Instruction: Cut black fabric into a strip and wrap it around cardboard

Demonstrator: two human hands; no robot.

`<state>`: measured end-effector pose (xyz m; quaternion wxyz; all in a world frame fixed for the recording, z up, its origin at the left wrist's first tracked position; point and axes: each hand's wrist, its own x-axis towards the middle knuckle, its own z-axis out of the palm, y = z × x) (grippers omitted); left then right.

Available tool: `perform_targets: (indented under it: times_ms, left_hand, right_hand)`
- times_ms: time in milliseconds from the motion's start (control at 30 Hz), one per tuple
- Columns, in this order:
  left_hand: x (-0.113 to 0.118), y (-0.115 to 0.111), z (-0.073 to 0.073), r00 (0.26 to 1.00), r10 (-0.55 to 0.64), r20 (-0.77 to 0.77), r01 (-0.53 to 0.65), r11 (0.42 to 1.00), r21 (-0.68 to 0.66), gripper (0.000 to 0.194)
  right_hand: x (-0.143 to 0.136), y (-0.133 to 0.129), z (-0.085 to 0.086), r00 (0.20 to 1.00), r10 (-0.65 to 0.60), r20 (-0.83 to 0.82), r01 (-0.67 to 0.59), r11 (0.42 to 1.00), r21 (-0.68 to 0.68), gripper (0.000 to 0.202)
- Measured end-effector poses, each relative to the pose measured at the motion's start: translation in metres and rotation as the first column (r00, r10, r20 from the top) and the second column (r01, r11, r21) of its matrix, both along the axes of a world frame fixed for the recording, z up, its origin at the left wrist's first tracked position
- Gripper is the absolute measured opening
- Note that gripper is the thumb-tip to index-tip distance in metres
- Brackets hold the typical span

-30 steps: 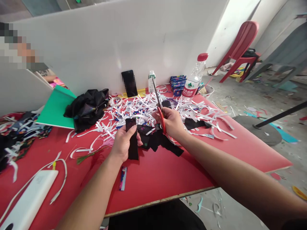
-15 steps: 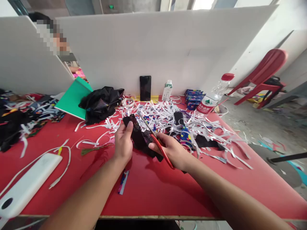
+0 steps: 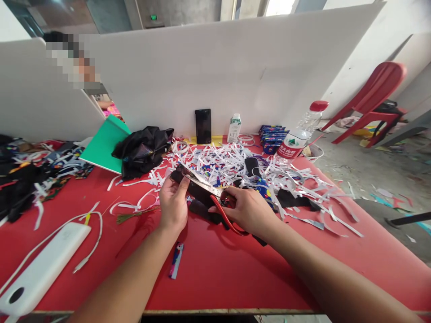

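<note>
Between thumb and fingers, my left hand grips one end of a piece of black fabric. My right hand is closed on the red handles of a pair of scissors. The metal blades point up and left, lying along the fabric close to my left thumb. More black fabric hangs below the scissors, between both hands. Behind them spreads a heap of white strips with dark and blue-patterned scraps in it. A small patterned strip lies on the table in front of my left hand.
On the red table are a white power bank with a cable, a green board, a black bag, a phone, a small carton and a large bottle. A person is partly visible behind the partition.
The scissors have turned flatter, and their blades now lie over the fabric nearer my left thumb. The whole view has shifted slightly.
</note>
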<state>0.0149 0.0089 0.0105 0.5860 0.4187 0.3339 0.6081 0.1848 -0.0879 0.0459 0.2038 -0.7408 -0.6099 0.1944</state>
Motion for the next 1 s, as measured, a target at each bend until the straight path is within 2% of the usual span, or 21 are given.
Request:
perform_targets:
  times_ms: [267, 500, 700, 867, 1000]
  left_hand:
    - [-0.002, 0.001, -0.007, 0.991, -0.063, -0.115, 0.063, 0.998, 0.001, 0.046]
    - [-0.004, 0.004, -0.009, 0.981, -0.144, -0.133, 0.149, 0.988, 0.03, 0.043]
    - [-0.004, 0.004, -0.009, 0.978, -0.156, -0.136, 0.16, 0.987, 0.022, 0.043]
    - [-0.004, 0.002, -0.008, 0.974, -0.188, -0.127, 0.191, 0.981, 0.013, 0.041]
    - [-0.002, 0.0, -0.007, 0.973, -0.197, -0.119, 0.2, 0.98, 0.016, 0.04]
  right_hand:
    - [0.005, 0.002, 0.002, 0.99, -0.041, 0.135, 0.043, 0.999, -0.009, 0.048]
    - [0.014, 0.002, 0.002, 0.991, 0.027, 0.131, -0.026, 1.0, -0.009, 0.053]
    - [0.015, 0.002, 0.001, 0.989, 0.007, 0.147, -0.005, 1.0, -0.013, 0.053]
    - [0.014, 0.0, 0.004, 0.982, 0.057, 0.178, -0.055, 0.998, -0.014, 0.055]
    - [0.015, 0.001, 0.002, 0.98, 0.043, 0.196, -0.045, 0.999, 0.006, 0.054]
